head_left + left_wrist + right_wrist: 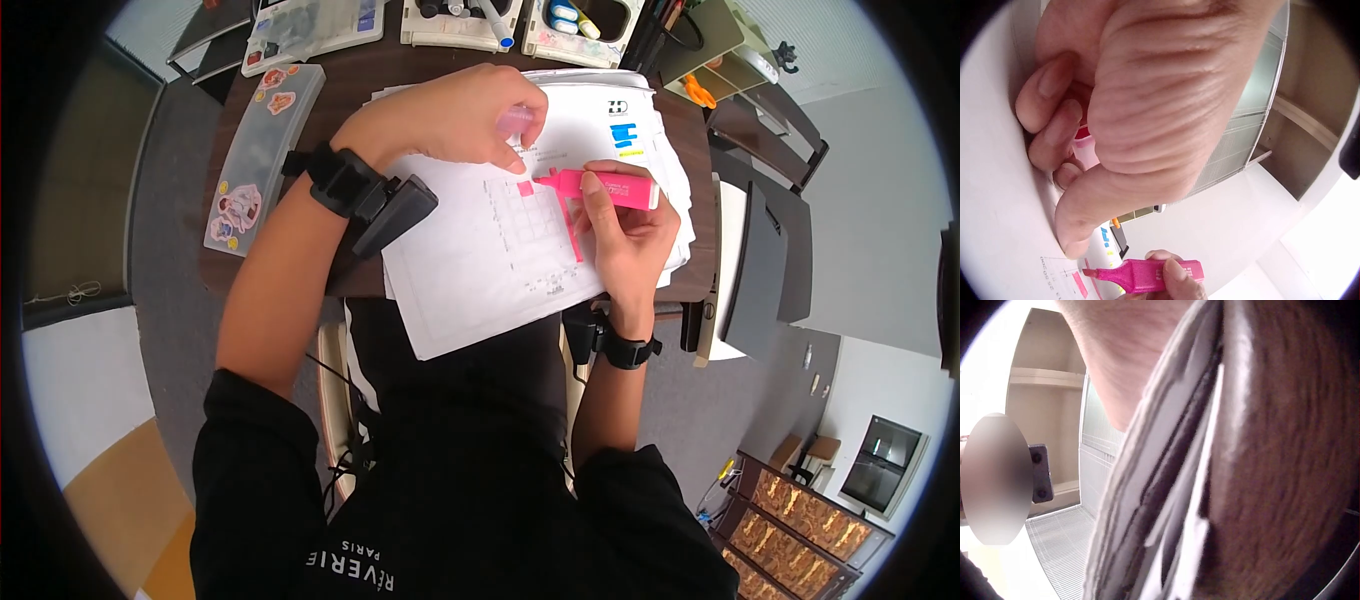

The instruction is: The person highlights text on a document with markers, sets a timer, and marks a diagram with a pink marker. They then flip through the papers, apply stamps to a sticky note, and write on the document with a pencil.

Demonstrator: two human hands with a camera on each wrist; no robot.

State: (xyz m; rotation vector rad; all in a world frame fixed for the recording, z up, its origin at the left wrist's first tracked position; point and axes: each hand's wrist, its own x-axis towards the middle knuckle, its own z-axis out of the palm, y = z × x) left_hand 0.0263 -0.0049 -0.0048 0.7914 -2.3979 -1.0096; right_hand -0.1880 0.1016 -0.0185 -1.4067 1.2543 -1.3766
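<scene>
In the head view my right hand (635,240) grips a pink highlighter (615,188), its tip pointing left, close over a printed sheet (440,285). On that sheet is a printed grid with a pink filled patch near its top and a pink stripe down its right side. My left hand (460,115) lies over the upper part of the paper, thumb tip right at the page. A translucent pink cap (1086,150) is held within its curled fingers (1054,140). The right wrist view shows mostly paper edges (1141,475) and the table's edge; the highlighter is hidden there.
The sheet tops a paper stack with blue and yellow marks at upper right (625,135). A stickered translucent case (265,150) stands left on the dark wooden table (345,100). Pen trays (460,35) line the back, and orange-handled scissors (698,92) sit in an organizer at back right.
</scene>
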